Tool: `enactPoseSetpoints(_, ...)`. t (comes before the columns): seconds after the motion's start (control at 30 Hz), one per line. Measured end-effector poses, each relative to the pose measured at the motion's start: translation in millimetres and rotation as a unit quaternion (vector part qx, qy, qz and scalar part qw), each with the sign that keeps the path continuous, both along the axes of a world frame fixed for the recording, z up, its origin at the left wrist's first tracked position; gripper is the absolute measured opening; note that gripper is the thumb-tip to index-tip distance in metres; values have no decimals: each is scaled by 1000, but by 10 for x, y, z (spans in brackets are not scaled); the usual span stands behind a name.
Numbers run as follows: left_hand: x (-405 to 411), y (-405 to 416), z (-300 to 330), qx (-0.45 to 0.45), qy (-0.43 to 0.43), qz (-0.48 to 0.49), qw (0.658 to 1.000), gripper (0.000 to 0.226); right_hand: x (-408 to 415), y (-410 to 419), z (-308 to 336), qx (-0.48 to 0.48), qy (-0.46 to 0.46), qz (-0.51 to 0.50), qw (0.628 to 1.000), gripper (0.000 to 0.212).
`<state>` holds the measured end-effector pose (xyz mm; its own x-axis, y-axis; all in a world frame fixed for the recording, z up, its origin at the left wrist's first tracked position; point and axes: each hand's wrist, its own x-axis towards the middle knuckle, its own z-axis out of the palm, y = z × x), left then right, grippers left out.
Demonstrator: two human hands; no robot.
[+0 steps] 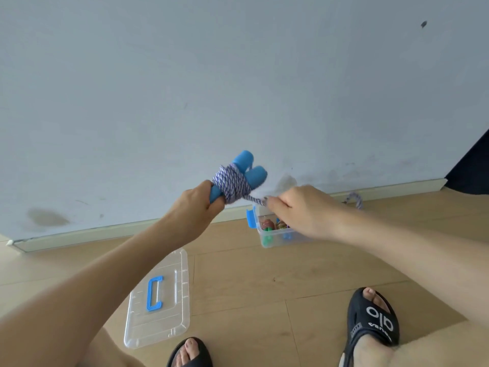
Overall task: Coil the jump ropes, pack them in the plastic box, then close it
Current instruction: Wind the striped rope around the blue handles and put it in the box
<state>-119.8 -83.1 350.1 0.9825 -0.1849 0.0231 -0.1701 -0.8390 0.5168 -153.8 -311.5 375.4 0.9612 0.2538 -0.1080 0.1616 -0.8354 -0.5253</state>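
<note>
The left hand point(197, 205) is gripping the lower ends of two blue foam handles point(244, 172) of a jump rope, fingers curled round them, and is holding the bundle up in front of a pale wall point(238, 75). The upper ends of the handles are pointing up and to the right, spreading slightly apart. The purple-and-white braided rope point(232, 185) is lying wound in several tight turns round the middle of both handles, binding them together. A short free stretch of this rope is running from the coil down and to the right to the right hand point(299, 207), which is pinching it between curled fingertips; a further loop of the same rope point(356, 200) is showing beyond the right wrist, blurred, near the skirting board point(132, 229). Below and behind the right hand, the clear plastic box point(275, 238) is standing open on the wooden floor point(264, 274) just beside the skirting board, a blue latch point(250, 218) showing on its left end. Inside it, coloured items are lying, among them something red, green and blue; what they are cannot be told through the wall of the box. The clear lid point(164, 300) with its blue carrying handle point(154, 294) is lying flat on the floor, well apart from the box, nearer the person. Two feet in black slide sandals are resting on the floor, the right sandal point(370, 321) to the right and the left sandal point(190, 353) at the lower edge.
</note>
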Motion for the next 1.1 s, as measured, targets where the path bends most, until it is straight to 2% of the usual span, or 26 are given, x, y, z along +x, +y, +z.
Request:
enactPoseSetpoints(0.2, -47, -33, -102, 102, -28, -115, 988, 26, 142, 20, 376, -75, -213, 48, 973, 61)
enactPoseSetpoints(0.3, -138, -89, -50, 114, -71, -215, 967, 25, 321, -95, 421, -66, -226, 24, 972, 63)
enactPoseSetpoints(0.37, -217, -115, -9, 112, -127, -268, 949, 25, 434, -187, 364, -32, -187, 27, 981, 64)
enactPoseSetpoints(0.53, -311, -56, 82, 111, -232, -333, 907, 20, 452, -245, 125, 132, 7, 34, 991, 60)
enactPoseSetpoints(0.67, -308, -33, 76, 134, -266, -358, 885, 14, 352, -157, -156, 196, 156, 12, 968, 54)
enactPoseSetpoints(0.77, -279, -7, 112, 139, -300, -354, 875, 21, 304, -232, -299, 246, 276, 8, 929, 35)
enactPoseSetpoints(0.8, -261, -1, 131, 144, -319, -351, 868, 21, 292, -261, -302, 261, 298, 19, 918, 37)
enactPoseSetpoints(0.87, -236, -14, 163, 168, -367, -343, 848, 20, 259, -259, -249, 290, 356, 5, 888, 64)
enactPoseSetpoints(0.93, -224, -43, 160, 198, -413, -333, 824, 17, 241, -212, -156, 251, 398, 20, 882, 96)
enactPoseSetpoints(0.97, -222, -49, 151, 212, -432, -329, 812, 15, 202, -168, -98, 207, 412, 42, 886, 102)
enactPoseSetpoints(1.03, -225, -46, 143, 229, -457, -321, 797, 13, 143, -143, -33, 158, 406, 59, 898, 101)
enactPoseSetpoints(1.1, -216, -31, 159, 232, -463, -313, 797, 13, 95, -130, 31, 173, 356, 52, 917, 88)
